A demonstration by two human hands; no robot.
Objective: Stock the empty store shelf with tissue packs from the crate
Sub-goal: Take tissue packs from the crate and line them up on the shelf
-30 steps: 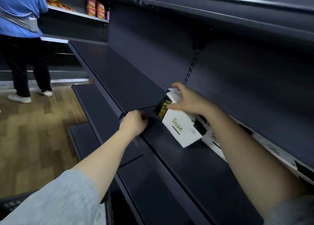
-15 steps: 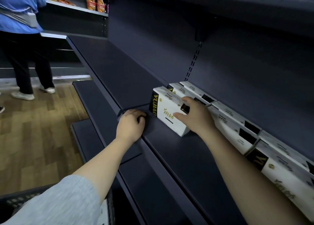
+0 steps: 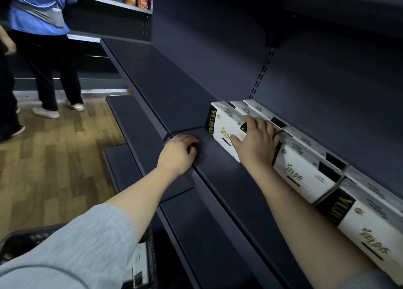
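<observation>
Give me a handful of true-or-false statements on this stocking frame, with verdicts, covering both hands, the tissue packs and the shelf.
1. The right hand rests on the endmost tissue pack. True.
2. The left hand holds a tissue pack. False: it grips the shelf at its front edge.
3. The packs sit in a row along the back wall. True.
4. The shelf to the left of the packs is full. False: it is bare.
</observation>
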